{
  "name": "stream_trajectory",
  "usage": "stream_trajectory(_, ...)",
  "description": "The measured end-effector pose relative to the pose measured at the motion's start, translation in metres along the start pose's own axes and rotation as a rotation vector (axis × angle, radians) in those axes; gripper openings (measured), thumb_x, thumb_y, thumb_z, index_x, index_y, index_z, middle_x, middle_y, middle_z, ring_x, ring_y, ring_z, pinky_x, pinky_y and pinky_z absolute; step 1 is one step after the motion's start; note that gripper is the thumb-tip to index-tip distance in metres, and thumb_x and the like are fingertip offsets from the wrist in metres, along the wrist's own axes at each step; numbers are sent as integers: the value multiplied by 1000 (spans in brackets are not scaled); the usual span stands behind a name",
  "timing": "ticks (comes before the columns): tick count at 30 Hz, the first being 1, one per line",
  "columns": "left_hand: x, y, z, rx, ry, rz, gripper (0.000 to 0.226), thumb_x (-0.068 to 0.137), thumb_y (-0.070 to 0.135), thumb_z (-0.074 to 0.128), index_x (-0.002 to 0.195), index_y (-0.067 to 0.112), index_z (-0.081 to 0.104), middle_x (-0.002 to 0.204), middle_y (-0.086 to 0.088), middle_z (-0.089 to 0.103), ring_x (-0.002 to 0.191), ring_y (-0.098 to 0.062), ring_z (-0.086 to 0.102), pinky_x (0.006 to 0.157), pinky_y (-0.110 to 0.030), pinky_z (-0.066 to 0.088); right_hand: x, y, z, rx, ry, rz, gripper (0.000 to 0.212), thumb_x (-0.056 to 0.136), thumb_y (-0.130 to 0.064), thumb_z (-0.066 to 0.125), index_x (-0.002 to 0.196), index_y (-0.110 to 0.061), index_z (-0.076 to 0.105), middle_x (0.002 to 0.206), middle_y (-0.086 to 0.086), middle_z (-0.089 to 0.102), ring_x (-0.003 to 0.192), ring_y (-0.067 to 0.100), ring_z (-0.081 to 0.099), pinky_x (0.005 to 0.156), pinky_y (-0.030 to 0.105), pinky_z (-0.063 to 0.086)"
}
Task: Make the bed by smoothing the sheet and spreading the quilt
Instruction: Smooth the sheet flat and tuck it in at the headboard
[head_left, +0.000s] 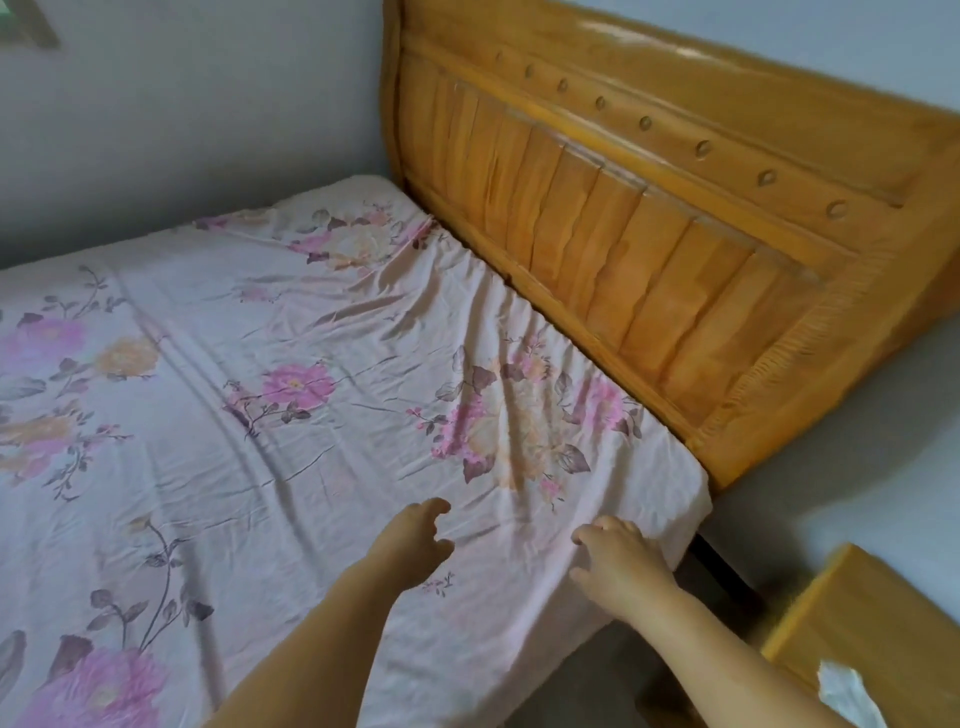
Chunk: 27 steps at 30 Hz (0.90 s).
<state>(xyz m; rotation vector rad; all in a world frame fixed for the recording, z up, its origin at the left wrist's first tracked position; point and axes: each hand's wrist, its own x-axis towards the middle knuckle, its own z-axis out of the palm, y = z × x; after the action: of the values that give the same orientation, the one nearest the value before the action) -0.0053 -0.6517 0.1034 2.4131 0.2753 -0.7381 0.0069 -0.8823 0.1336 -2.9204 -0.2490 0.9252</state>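
The sheet (291, 395), pale pink with printed flowers, covers the bed from the far left wall to the wooden headboard (649, 249) on the right, and creases run across it, thickest near the headboard corner. No quilt is in view. The left hand (415, 540) hangs just above or on the sheet near the bed's near edge, fingers loosely curled and gripping nothing. The right hand (618, 556) lies just right of it at the near right corner, fingers bent onto the cloth where it drops over the mattress side; whether it pinches the fabric I cannot tell. The wrinkled patch lies beyond both hands, toward the headboard, and the right hand is nearer it. A bedside cabinet (857, 623) stands at the right
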Motion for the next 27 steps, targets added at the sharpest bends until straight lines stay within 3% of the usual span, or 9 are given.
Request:
stream_trajectory(6,105,-16,-32,49,-61,-94,51,95,24,53,143,21,35,140,-9,44,123,-25,48,102,-32,40,118,-23,-22,-32,-91,-75,40,96,-29,44,134,-21,44,141,5,39,128,25,38,103,36,36)
stream_trajectory(16,248,-55,-8,-11,13,-236,33,92,13,52,124,18,55,133,-7,39,115,-26,51,91,-31,43,312,-56,-6,-91,-85,-253,34,96,-21,44,129,-25,52,133,7,42,123,29,42,98,34,37)
stream_trajectory(20,305,-86,24,86,21,-274,56,90,24,53,141,32,33,146,-3,25,135,-27,25,98,-46,41,397,-59,38,-175,-59,-351,42,95,-27,47,137,-28,43,149,7,27,138,30,24,108,37,28)
stream_trajectory(22,332,-92,35,143,60,-298,65,90,41,52,145,42,18,154,-2,8,144,-27,2,104,-63,27,431,-62,53,-216,-57,-379,51,96,-41,42,145,-39,27,159,4,6,146,31,1,116,50,12)
stream_trajectory(24,354,-90,39,166,146,-301,71,87,56,47,145,51,6,157,3,-12,145,-27,-18,102,-74,6,456,-65,56,-265,-14,-423,59,95,-57,35,146,-51,7,160,-3,-13,145,32,-17,112,62,-1)
stream_trajectory(27,399,-89,43,180,277,-309,73,85,63,44,143,54,1,157,3,-18,143,-29,-24,98,-79,-3,502,-74,52,-293,51,-502,63,90,-67,30,143,-57,-3,158,-7,-20,143,34,-24,107,70,-7)
